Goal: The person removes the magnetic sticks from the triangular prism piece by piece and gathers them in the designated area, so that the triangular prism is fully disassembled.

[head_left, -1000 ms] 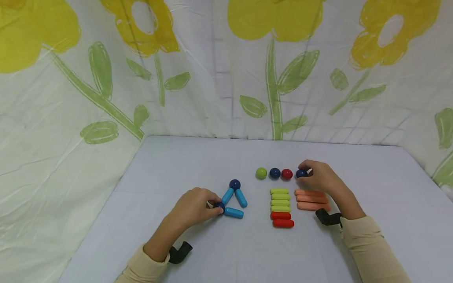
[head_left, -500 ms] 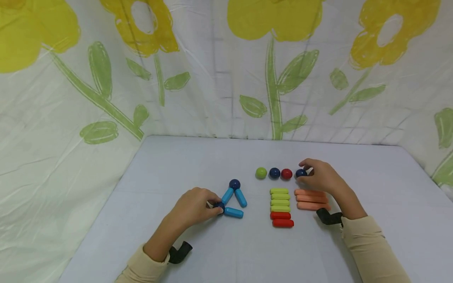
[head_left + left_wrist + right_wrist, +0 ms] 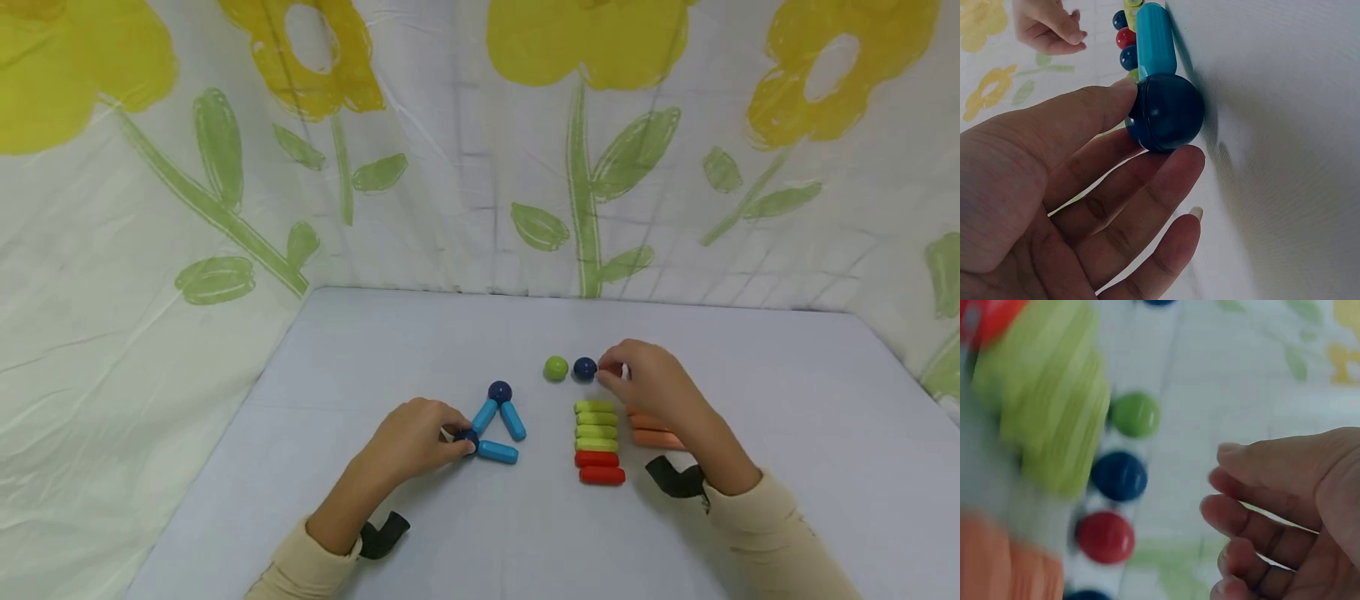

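Note:
My left hand (image 3: 416,437) pinches a dark blue ball (image 3: 1172,112) between thumb and fingers, close over the table. A light blue rod (image 3: 1155,40) meets this ball in the left wrist view. Another dark blue ball (image 3: 500,392) tops two blue rods, and a third blue rod (image 3: 498,452) lies below, roughly outlining a triangle. My right hand (image 3: 652,383) hovers over the ball row with loosely bent fingers and nothing between them. In the right wrist view the row shows a green ball (image 3: 1136,415), a blue ball (image 3: 1119,476), a red ball (image 3: 1106,537) and another blue one, partly cut off.
Several yellow-green rods (image 3: 596,419) are stacked side by side above two red rods (image 3: 602,475). Orange rods (image 3: 652,437) lie to their right, partly hidden by my right hand. A flowered cloth (image 3: 435,192) hangs behind the white table (image 3: 375,333).
My right hand has left the rightmost blue ball and moved left, now covering it and the red ball in the head view. My left hand keeps its pinch in place.

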The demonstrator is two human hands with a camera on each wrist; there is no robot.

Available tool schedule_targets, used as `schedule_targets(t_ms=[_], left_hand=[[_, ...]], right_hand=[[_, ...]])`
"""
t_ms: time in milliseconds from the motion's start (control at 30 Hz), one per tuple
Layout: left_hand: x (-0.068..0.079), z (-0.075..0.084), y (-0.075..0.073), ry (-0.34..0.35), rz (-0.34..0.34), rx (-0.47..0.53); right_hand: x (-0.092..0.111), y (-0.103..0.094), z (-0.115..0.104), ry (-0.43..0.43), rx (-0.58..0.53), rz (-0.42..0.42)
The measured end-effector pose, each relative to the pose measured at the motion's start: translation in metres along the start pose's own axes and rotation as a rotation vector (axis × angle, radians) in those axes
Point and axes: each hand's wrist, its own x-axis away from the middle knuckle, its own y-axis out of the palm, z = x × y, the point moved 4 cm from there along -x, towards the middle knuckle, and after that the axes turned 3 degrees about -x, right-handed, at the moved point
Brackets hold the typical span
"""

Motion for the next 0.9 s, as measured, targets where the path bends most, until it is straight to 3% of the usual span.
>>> schedule_targets(t_ms=[233, 500, 900], left_hand=[[-0.002, -0.001, 0.001, -0.008, -0.002, -0.002], [-0.002, -0.001, 0.001, 0.006, -0.002, 0.001], [-0.002, -0.001, 0.0, 0.009, 0.005, 0.0]], right_hand=[[-0.008, 0.038, -0.048, -0.063, 0.032, -0.144], [-0.028, 0.086, -0.073, -0.097, 0.155, -0.253], [-0.029, 0.089, -0.082, -0.057, 0.141, -0.318]])
